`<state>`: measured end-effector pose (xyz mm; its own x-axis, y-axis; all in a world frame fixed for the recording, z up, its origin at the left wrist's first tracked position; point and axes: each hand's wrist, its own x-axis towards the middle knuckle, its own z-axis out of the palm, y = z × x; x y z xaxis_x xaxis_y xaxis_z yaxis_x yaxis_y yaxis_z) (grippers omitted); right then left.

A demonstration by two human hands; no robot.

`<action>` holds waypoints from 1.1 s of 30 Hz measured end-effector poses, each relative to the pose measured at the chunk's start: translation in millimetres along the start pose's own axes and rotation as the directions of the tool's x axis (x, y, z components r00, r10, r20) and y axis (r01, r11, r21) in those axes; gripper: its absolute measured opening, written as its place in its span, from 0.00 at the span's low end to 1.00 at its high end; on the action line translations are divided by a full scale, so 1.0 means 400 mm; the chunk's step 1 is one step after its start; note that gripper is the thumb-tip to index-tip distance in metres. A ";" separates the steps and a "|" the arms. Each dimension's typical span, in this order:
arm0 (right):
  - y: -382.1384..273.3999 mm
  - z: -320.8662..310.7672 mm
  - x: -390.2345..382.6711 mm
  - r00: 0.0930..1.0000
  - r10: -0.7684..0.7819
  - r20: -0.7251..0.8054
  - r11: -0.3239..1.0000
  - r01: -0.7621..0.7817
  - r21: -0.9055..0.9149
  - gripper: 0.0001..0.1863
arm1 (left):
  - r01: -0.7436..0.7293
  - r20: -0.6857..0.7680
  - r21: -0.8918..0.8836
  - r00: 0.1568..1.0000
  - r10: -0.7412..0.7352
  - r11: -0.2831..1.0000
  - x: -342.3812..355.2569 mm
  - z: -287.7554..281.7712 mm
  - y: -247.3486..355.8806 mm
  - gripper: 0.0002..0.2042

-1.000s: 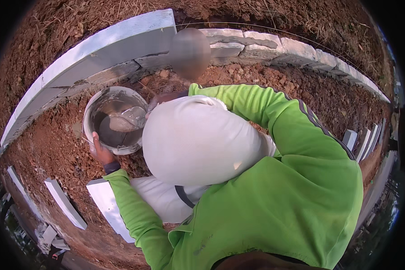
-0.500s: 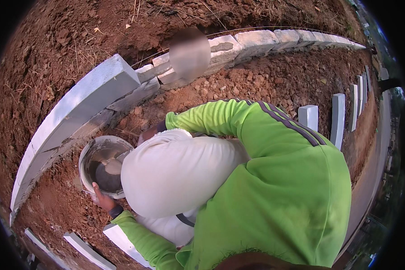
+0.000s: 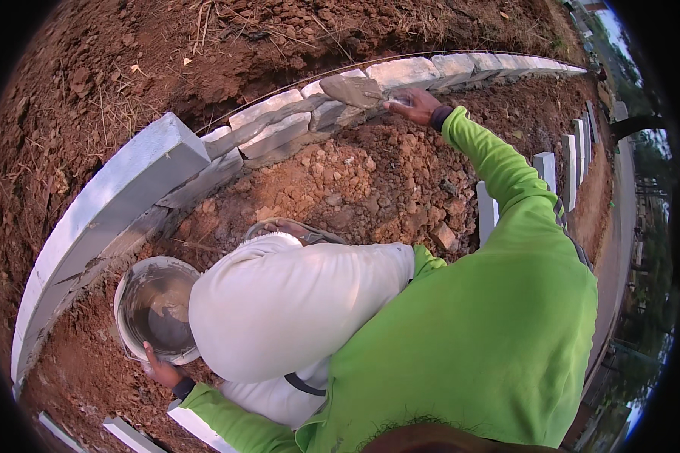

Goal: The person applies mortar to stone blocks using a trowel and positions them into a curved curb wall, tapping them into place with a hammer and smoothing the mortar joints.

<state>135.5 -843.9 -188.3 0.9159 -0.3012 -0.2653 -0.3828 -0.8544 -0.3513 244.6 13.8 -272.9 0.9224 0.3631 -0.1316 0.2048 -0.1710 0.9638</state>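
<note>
My right hand [image 3: 412,105] grips a trowel [image 3: 349,90], its mortar-smeared blade over the top of the low block wall [image 3: 395,69]. A grey band of mortar runs along the blocks left of the blade. My left hand [image 3: 159,362] holds the near side of a white bucket [image 3: 132,288] with wet grey mortar inside, down beside my raised knee in white trousers [image 3: 287,298]. A long white block [image 3: 106,215] rests on the left stretch of the wall.
A string line runs behind the wall, with red soil [image 3: 91,68] and dry grass beyond. Rubbly soil [image 3: 400,189] lies before the wall. Several white blocks [image 3: 570,170] lie at the right, others [image 3: 131,434] at lower left. A paved strip [image 3: 623,192] and trees are at the far right.
My right hand has moved from the bucket up and right to the wall top with the trowel. My left hand stays on the bucket, and the view has swung round.
</note>
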 end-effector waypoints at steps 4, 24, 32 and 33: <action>0.006 -0.139 -0.005 0.986 0.137 -0.097 0.863 -0.167 -0.476 0.31 | 0.051 -0.026 -0.071 0.998 -0.053 0.996 -0.025 0.034 0.059 0.18; 0.214 -0.174 0.019 0.975 -0.155 -0.160 0.675 -0.014 -0.738 0.22 | -0.084 0.004 0.323 0.996 0.087 0.943 0.023 -0.064 -0.038 0.24; 0.100 -0.144 0.034 0.987 -0.102 -0.126 0.762 -0.004 -0.648 0.21 | -0.100 -0.012 0.165 0.995 0.104 0.981 -0.002 -0.033 -0.012 0.17; 0.111 -0.141 0.039 0.987 -0.111 -0.119 0.744 0.003 -0.668 0.21 | -0.090 -0.011 0.166 0.996 0.093 0.982 0.000 -0.038 -0.018 0.17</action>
<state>139.5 -910.1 -157.4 0.9606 -0.2527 -0.1159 -0.2012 -0.9194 0.3379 238.1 29.0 -276.2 0.9338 0.3555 -0.0389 0.1726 -0.3526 0.9197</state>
